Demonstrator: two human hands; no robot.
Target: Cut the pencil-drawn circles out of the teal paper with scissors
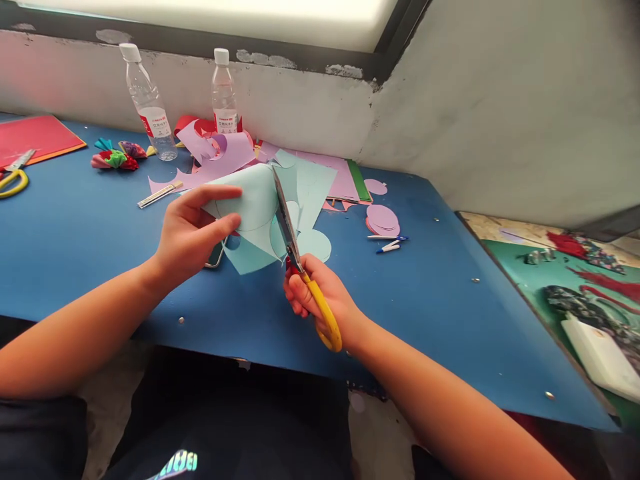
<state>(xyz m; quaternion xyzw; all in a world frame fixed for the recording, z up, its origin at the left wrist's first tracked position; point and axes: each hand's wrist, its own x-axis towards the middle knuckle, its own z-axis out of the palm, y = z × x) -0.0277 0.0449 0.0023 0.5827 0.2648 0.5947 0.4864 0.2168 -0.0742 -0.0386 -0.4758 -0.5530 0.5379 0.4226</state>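
Note:
My left hand (193, 230) pinches a curled sheet of light blue paper (253, 193) between thumb and fingers, above the table. A curved drawn line shows on the sheet. In my right hand (320, 290) is a pair of scissors (324, 313) with yellow handles, its blades pointing up and away at the paper's right edge. Whether the blades are fully closed I cannot tell. Behind and below the sheet lie light blue paper pieces (315, 187) and a cut light blue circle (315, 245). Part of a phone (216, 256) shows beneath the left hand.
Two plastic bottles (155, 123) stand by the wall among purple scraps (227, 152). Purple circles (383, 220) and pens (389, 245) lie to the right. At left are fabric pieces (117, 157), red sheets (40, 137) and other yellow-handled scissors (15, 181).

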